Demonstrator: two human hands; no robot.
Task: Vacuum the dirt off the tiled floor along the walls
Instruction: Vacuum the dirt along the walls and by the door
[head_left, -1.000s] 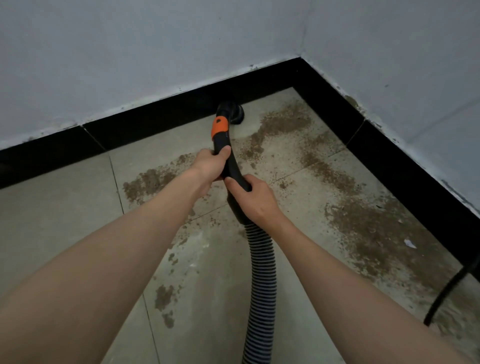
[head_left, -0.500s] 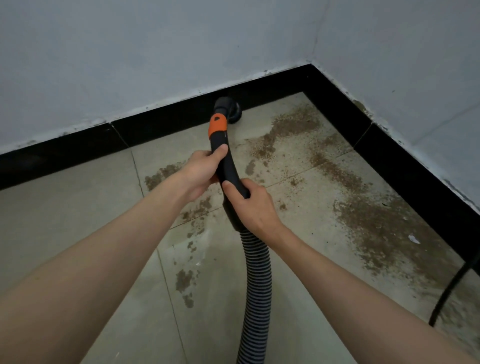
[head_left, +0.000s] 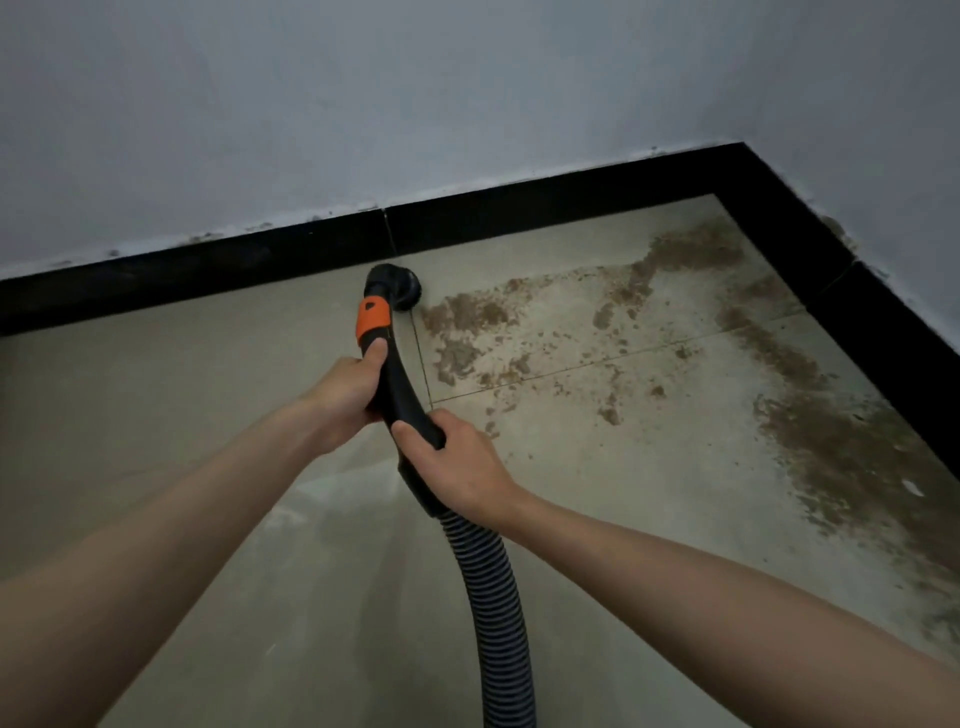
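We are gripping the curved black plastic vacuum handle (head_left: 402, 395) with both hands near the centre of the frame. Our left hand (head_left: 343, 397) is wrapping its fingers round the upper part of the handle, thumb lying just below the orange plastic collar (head_left: 373, 321). Our right hand (head_left: 460, 465) is closing its fingers round the lower end, where the ribbed black and grey hose (head_left: 496, 597) is running down to the bottom edge. The round black brush nozzle (head_left: 397, 286) is resting on the beige tiled floor (head_left: 182, 395), near the black skirting board (head_left: 519, 213). Brown dirt (head_left: 810, 431) is spreading from just right of the nozzle across the right side of the frame, along the right-hand wall (head_left: 857, 104).
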